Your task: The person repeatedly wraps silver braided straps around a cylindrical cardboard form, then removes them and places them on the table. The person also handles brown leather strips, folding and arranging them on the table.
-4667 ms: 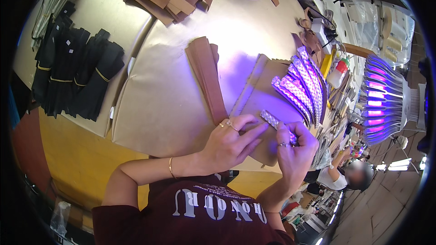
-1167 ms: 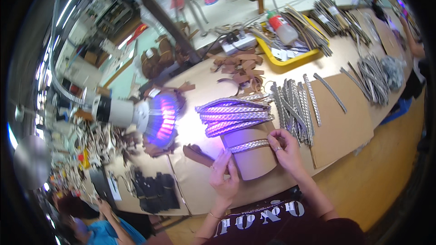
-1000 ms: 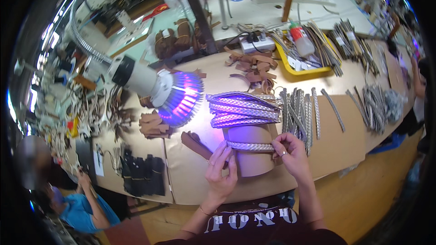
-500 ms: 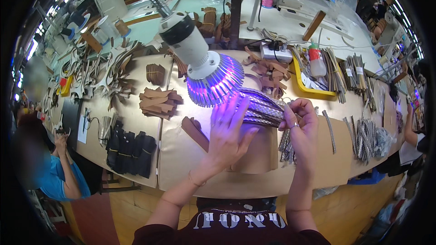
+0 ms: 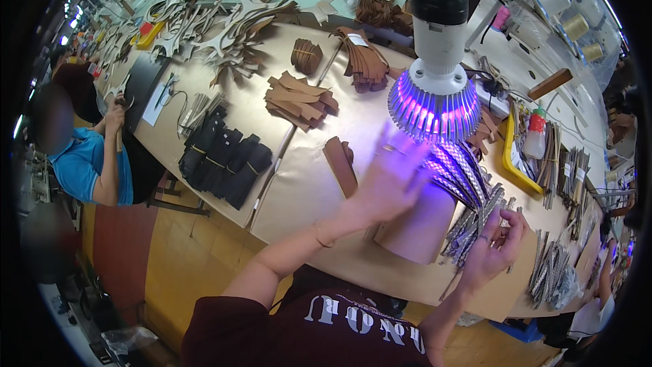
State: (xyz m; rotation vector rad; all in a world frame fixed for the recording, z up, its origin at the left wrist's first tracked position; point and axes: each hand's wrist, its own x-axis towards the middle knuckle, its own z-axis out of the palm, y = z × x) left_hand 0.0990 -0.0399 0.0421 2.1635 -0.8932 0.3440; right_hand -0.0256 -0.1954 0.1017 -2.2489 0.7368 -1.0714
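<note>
Under a finned lamp (image 5: 435, 112) with a purple glow lies a fan of dark-edged strips with a silvery scale-like pattern (image 5: 464, 173). My left hand (image 5: 392, 180) is beside their left side, fingers stretched and blurred by motion. At their near right end is my right hand (image 5: 494, 248), fingers curled in and thumb against a grey patterned strip (image 5: 487, 214). The exact grip is partly hidden. More grey patterned strips (image 5: 465, 234) lie loose just left of that hand. A tan sheet (image 5: 421, 224) lies under the fanned strips.
Brown strip bundles (image 5: 299, 100) and black bundles (image 5: 223, 156) lie to the left. A yellow tray (image 5: 514, 163) and a red-and-white bottle (image 5: 535, 134) stand at right. At far left, another person in a blue shirt (image 5: 95, 166) works. The lamp hangs low over my hands.
The whole view has swung left, so the table appears shifted right and tilted. My left hand has come off the strips' upper side, and my right hand has turned with its fingers curled.
</note>
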